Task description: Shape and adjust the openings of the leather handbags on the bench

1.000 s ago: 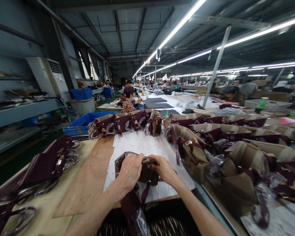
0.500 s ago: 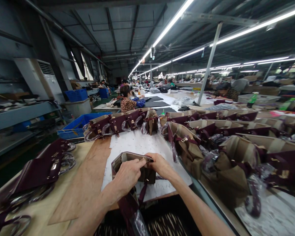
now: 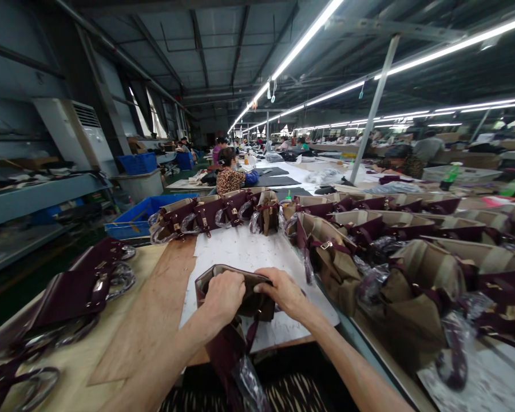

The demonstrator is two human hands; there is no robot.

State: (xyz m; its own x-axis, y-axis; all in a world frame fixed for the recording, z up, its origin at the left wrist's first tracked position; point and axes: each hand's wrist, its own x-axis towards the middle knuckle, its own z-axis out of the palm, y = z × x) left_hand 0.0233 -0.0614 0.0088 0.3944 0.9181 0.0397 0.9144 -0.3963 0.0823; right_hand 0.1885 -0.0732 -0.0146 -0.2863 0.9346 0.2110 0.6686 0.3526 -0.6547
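Observation:
A maroon and olive-brown handbag (image 3: 257, 303) stands at the near edge of the table, its mouth facing up. My left hand (image 3: 226, 294) is closed at the near side of the bag's rim, knuckles up, and its fingertips are hidden. With thumb and fingers, my right hand (image 3: 283, 292) pinches the rim at the right corner. A plastic-wrapped strap (image 3: 246, 380) hangs from the bag toward my lap. Under the bag lies a white sheet (image 3: 249, 249) with dark marks.
Rows of similar handbags (image 3: 416, 286) fill the right side, and more (image 3: 214, 214) line the back. Maroon bags (image 3: 77, 286) lie on the left over a brown board (image 3: 150, 309). Beyond stand a blue bin (image 3: 131, 220) and a person in a leopard-print top (image 3: 229, 180).
My left hand has curled its fingers closed at the rim, where they were stretched toward the right corner. My right hand stays at that corner. The view has shifted slightly.

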